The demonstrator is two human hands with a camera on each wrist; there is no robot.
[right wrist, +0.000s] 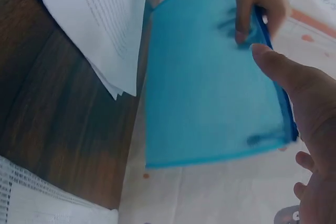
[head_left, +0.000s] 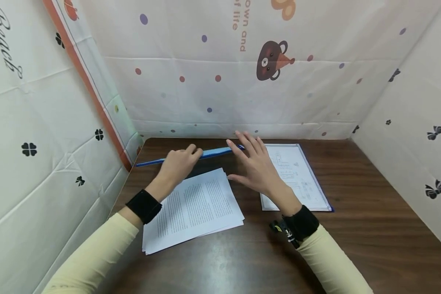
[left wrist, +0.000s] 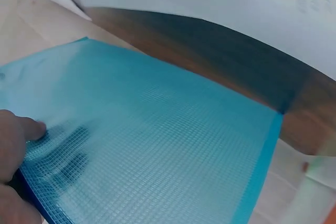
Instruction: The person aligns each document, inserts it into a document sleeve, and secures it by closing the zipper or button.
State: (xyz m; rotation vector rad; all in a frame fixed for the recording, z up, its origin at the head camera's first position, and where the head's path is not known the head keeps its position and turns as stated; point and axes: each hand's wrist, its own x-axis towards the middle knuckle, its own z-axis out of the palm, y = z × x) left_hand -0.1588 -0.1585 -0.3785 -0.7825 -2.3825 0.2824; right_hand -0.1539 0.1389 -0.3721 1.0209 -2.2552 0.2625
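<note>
dark wooden table [head_left: 371,228] | stack of printed white paper sheets [head_left: 194,208] beside left forearm | flat translucent blue mesh zip pouch [head_left: 191,156] raised edge-on above table's far side | left hand [head_left: 178,163] pinches pouch edge, fingers curled | right hand [head_left: 255,165] spread, fingertips touching pouch end

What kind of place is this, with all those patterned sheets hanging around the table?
Probably a makeshift desk booth, not a real office: a dark wooden table walled by white printed cloth sheets, with a stack of printed white paper and a blue mesh zip folder on hand.
</note>
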